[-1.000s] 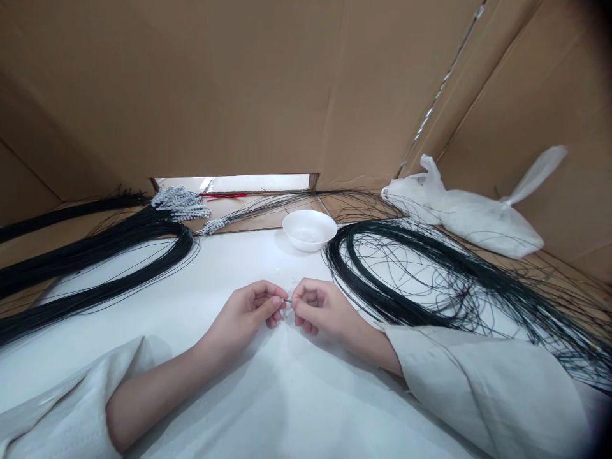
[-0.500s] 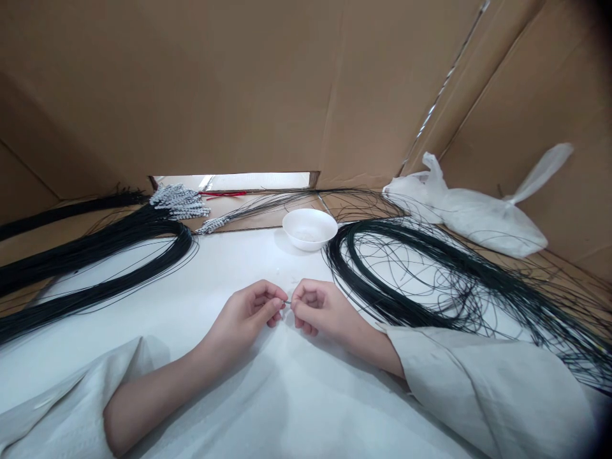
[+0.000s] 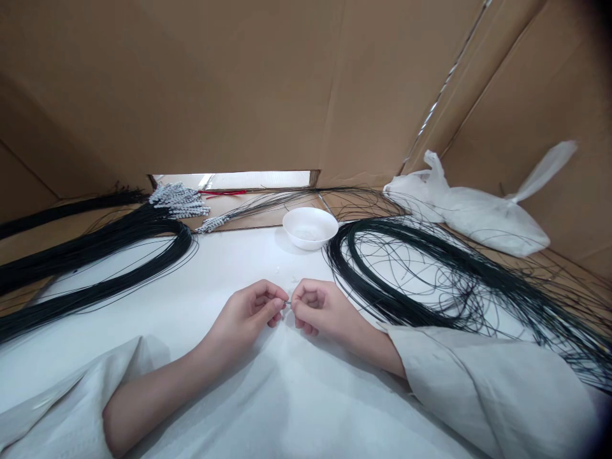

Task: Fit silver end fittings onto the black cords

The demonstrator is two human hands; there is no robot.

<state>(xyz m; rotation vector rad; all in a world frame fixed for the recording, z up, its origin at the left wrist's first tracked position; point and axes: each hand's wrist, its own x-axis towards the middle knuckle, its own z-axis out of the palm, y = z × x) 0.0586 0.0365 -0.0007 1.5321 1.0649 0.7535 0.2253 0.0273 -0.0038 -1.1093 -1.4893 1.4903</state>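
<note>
My left hand and my right hand rest on a white cloth, fingertips almost touching. Both pinch the ends of a short thin dark wire between thumb and forefinger. What else sits on that wire is too small to make out. A small white bowl stands just beyond my hands. To the right lies a loose coil of thin dark wires, close to my right wrist.
A thick bundle of dark wires curves across the left side. Wires with white beaded tips lie at the back left. A white plastic bag sits at the back right. Cardboard walls enclose the place.
</note>
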